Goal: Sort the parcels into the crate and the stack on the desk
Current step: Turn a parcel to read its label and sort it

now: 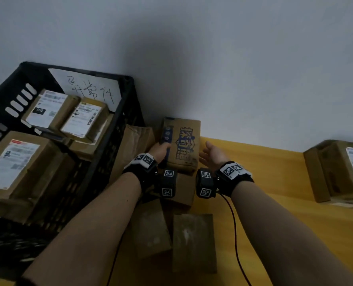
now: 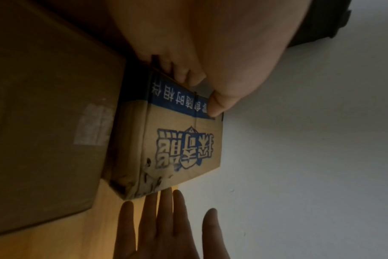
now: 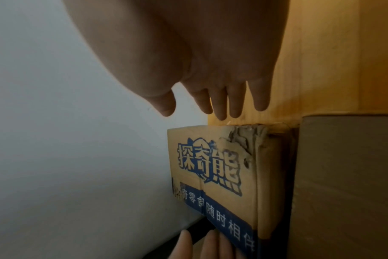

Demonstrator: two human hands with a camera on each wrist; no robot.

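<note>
A cardboard parcel with blue print lies on top of a plain brown parcel by the wall. My left hand grips its left edge, thumb on the blue band. My right hand hovers beside the parcel's crushed right corner, fingers straight, a small gap between them. The black crate at left holds several labelled parcels. A labelled parcel stack stands at the far right of the yellow desk.
A brown parcel leans against the crate's right wall. Two flat parcels lie near me under my forearms. A handwritten paper sign stands inside the crate. The grey wall is right behind the parcels.
</note>
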